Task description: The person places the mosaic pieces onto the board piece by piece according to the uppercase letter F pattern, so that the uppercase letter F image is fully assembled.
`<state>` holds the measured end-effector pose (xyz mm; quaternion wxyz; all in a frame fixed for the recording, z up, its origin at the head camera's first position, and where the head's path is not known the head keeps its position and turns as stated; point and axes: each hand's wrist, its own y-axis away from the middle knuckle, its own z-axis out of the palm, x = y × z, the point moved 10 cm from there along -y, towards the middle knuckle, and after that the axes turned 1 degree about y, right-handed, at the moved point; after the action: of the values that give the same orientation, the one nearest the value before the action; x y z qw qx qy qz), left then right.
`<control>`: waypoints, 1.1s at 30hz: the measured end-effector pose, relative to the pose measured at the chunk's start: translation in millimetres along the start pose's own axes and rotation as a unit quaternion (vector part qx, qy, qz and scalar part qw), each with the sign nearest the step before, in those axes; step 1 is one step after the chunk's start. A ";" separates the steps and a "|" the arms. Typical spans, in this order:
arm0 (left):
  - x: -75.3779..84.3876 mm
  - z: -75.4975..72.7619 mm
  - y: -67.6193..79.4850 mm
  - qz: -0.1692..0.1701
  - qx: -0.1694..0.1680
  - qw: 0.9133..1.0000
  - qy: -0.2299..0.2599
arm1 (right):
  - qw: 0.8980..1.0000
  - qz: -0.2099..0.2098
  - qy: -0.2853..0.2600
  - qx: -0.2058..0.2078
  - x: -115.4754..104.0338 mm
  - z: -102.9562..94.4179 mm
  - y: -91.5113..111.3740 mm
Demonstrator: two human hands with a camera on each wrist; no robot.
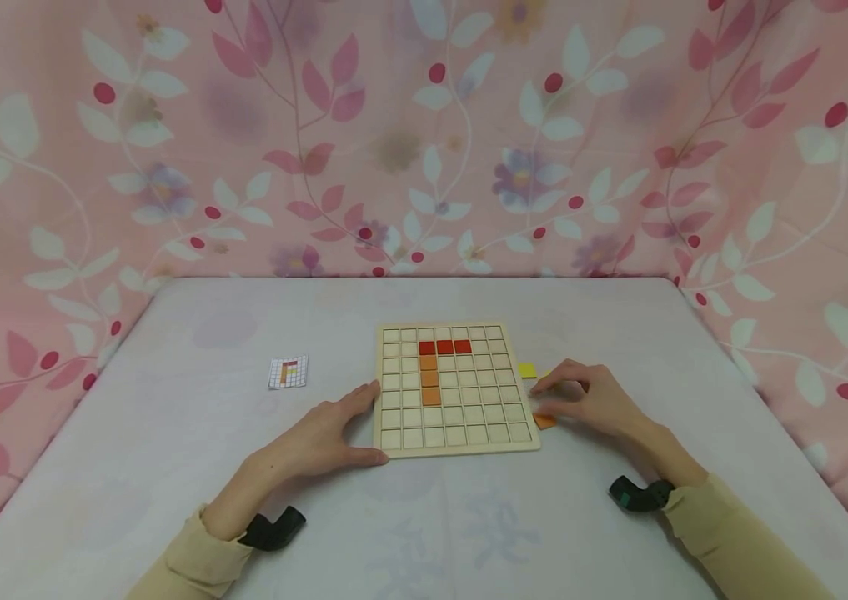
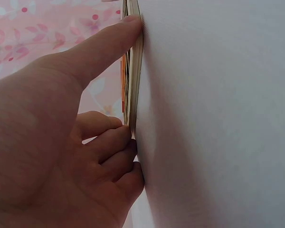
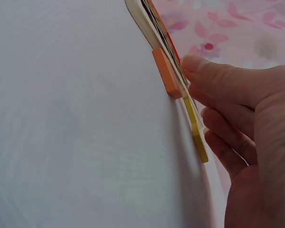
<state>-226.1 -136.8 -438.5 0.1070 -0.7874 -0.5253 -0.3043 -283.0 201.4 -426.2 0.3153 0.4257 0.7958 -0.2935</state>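
A wooden grid board (image 1: 404, 421) lies flat, with three red tiles (image 1: 444, 347) in a row and three orange tiles (image 1: 430, 378) in a column below the left one. My left hand (image 1: 318, 437) rests at its left side, thumb on the near left corner and fingers against the edge. Off the right edge, my right hand (image 1: 596, 400) hovers among loose tiles, thumb and fingers slightly bent and apart. A loose orange tile (image 1: 545, 421) lies below its thumb; a yellow tile (image 1: 527, 370) lies beyond the fingertips. Another yellow tile (image 3: 199, 145) is partly behind the fingers.
To the left of the board is a small printed card (image 1: 288, 372) with a coloured grid pattern. A white cloth covers the table (image 1: 206, 433). Pink floral fabric (image 1: 393, 150) hangs behind and at both sides.
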 end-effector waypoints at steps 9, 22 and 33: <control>-1.9 1.4 0.1 -0.006 -0.001 1.000 0.003 | 1.000 -0.005 0.006 -0.014 -17.6 -4.5 10.9; 0.0 0.5 -0.1 -0.004 0.000 1.000 0.000 | 0.999 -0.023 -0.006 -0.023 -14.1 -4.3 14.1; -0.4 0.5 0.2 -0.011 -0.005 1.000 0.004 | 0.999 0.002 0.034 0.003 8.5 -7.8 12.5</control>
<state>-225.9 -136.9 -439.2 0.1024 -0.7810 -0.5316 -0.3114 -277.9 217.1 -430.2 0.2877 0.4379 0.8041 -0.2808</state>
